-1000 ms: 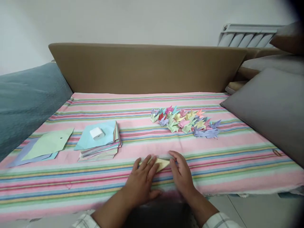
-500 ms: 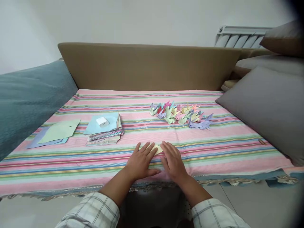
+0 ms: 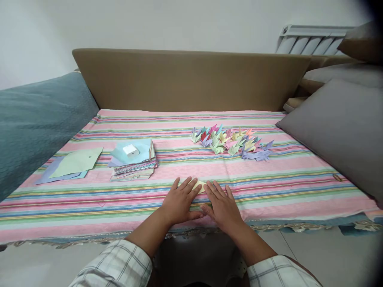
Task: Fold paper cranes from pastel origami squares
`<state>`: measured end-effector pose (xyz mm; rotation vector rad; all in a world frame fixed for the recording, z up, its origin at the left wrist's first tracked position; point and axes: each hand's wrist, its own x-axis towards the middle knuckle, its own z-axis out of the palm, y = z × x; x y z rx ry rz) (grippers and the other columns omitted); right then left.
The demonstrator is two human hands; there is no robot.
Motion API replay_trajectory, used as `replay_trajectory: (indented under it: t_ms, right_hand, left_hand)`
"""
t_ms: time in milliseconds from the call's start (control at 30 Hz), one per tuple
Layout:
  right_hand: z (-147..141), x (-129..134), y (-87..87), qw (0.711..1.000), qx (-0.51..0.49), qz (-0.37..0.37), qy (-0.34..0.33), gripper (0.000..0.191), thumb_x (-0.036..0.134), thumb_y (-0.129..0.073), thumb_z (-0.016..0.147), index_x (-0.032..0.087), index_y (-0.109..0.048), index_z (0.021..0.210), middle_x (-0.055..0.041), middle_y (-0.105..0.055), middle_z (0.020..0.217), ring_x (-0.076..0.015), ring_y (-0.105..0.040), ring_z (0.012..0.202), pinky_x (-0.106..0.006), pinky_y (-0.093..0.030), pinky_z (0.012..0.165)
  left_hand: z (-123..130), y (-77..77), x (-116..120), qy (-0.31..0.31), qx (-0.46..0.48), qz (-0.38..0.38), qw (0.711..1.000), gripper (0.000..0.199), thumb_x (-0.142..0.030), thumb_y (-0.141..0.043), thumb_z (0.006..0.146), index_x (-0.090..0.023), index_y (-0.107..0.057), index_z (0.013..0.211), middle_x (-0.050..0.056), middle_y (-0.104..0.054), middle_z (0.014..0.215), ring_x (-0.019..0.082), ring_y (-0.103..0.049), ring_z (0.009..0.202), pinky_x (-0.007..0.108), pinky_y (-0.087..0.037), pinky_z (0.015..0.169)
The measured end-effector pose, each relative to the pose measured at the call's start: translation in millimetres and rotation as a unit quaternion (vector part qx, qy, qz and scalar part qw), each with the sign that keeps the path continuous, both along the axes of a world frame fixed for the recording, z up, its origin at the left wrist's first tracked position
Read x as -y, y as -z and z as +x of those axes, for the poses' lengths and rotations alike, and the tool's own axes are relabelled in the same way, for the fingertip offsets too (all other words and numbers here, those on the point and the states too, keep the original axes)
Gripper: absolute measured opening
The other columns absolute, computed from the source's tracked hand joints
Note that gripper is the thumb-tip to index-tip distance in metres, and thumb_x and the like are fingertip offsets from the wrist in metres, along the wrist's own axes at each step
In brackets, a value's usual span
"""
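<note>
A small folded piece of pale yellow paper (image 3: 201, 186) lies on the striped cloth (image 3: 119, 199), mostly covered by my fingers. My left hand (image 3: 181, 201) rests flat over its left part, fingers stretched out and thumb pointing right. Across its right end lie the fingertips of my right hand (image 3: 222, 205), with the fingers spread and the thumb close to the left thumb. Neither hand grips the paper; both press or rest on it from above. Beyond the right hand sits a cluster of folded paper cranes (image 3: 230, 142) in many colours.
To the left stands a stack of coloured paper (image 3: 134, 169) with a small white box (image 3: 131, 150) on top. Loose sheets (image 3: 76, 163) lie farther left. A teal cushion (image 3: 44, 123) borders the left side, grey pillows (image 3: 338, 131) the right, and a brown backrest (image 3: 191, 81) the back.
My right hand has spread its fingers and flattened, its thumb moving left toward the other thumb. The left hand stays nearly still on the paper. The whole view has shifted slightly.
</note>
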<state>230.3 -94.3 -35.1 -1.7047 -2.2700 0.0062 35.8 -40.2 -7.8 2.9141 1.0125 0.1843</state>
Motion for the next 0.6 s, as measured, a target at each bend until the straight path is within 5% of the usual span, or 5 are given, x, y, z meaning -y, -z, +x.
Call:
replay_trajectory:
  t_ms: [200, 333, 500, 600]
  right_hand:
    - [25.1, -4.3, 7.2, 0.998, -0.032, 0.027, 0.057, 0.059, 0.054, -0.040, 0.088, 0.015, -0.048, 0.131, -0.0144, -0.048, 0.136, -0.0310, -0.039, 0.129, -0.051, -0.036, 0.101]
    - [30.6, -4.9, 0.8, 0.990, -0.064, 0.075, 0.101, 0.059, 0.050, -0.036, 0.091, 0.011, -0.042, 0.135, -0.0179, -0.047, 0.135, -0.0296, -0.042, 0.126, -0.049, -0.039, 0.099]
    - [7.1, -0.6, -9.0, 0.993, -0.011, 0.081, -0.089, 0.065, 0.052, -0.038, 0.090, 0.016, -0.026, 0.143, -0.0124, -0.035, 0.145, -0.0278, -0.026, 0.136, -0.055, -0.019, 0.109]
    - [-2.3, -0.3, -6.2, 0.993, -0.001, 0.050, -0.107, 0.074, 0.060, -0.036, 0.087, 0.013, -0.024, 0.144, -0.0148, -0.036, 0.144, -0.0288, -0.030, 0.134, -0.057, -0.020, 0.108]
  left_hand:
    - [0.4, -1.8, -1.5, -0.001, -0.001, -0.006, 1.000, 0.084, -0.077, -0.034, 0.074, -0.026, -0.032, 0.141, 0.010, -0.029, 0.149, 0.031, -0.023, 0.137, 0.053, -0.010, 0.110]
    - [1.1, -1.4, -1.7, -0.004, 0.001, -0.009, 1.000, 0.085, -0.078, -0.033, 0.074, -0.026, -0.031, 0.141, 0.010, -0.027, 0.149, 0.031, -0.023, 0.137, 0.054, -0.009, 0.110]
    - [0.6, -0.1, -1.9, -0.002, -0.007, -0.008, 1.000, 0.082, -0.074, -0.037, 0.076, -0.026, -0.028, 0.142, 0.009, -0.026, 0.150, 0.031, -0.021, 0.138, 0.054, -0.008, 0.110]
    - [0.6, 0.0, -1.9, 0.001, -0.012, -0.012, 1.000, 0.081, -0.071, -0.041, 0.077, -0.024, -0.027, 0.143, 0.010, -0.025, 0.150, 0.031, -0.020, 0.138, 0.054, -0.008, 0.110]
